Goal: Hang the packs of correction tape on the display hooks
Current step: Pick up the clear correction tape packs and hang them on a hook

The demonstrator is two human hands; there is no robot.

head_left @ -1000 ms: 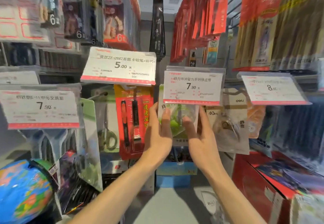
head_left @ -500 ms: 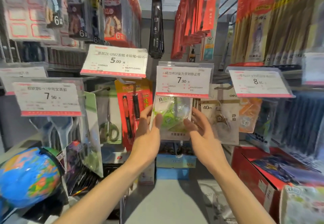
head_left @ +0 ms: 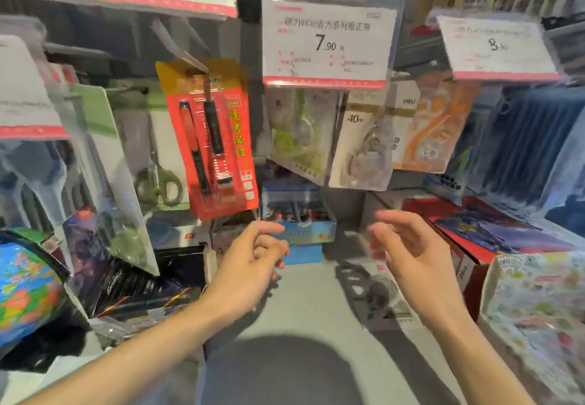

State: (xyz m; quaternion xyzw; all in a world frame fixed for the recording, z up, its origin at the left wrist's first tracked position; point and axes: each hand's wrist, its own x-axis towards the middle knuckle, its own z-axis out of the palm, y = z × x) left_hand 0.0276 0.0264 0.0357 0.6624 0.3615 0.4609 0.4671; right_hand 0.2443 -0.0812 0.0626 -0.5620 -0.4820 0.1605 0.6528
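Below the centre of the frame, the left hand (head_left: 250,265) and the right hand (head_left: 411,259) hang in the air with fingers loosely curled; neither holds or touches anything, and both lie well below the hanging goods. At centre, directly under the price tag (head_left: 327,42), the green correction tape pack (head_left: 299,134) hangs with its long axis near vertical, the bottom edge swung slightly toward the right of the frame; its top and its hook are hidden behind the tag. The tag reads "7.90" beneath a line of Chinese characters. Just right of this pack, overlapping its edge, hangs a second correction tape pack (head_left: 364,138) printed "40m" and, on its upper corner, "deli". Left of centre hangs a red pencil blister card (head_left: 210,138) with yellow Chinese characters down its right side. At upper right a second tag (head_left: 498,46) shows a blurred "8". A globe (head_left: 25,284) occupies the lower left.
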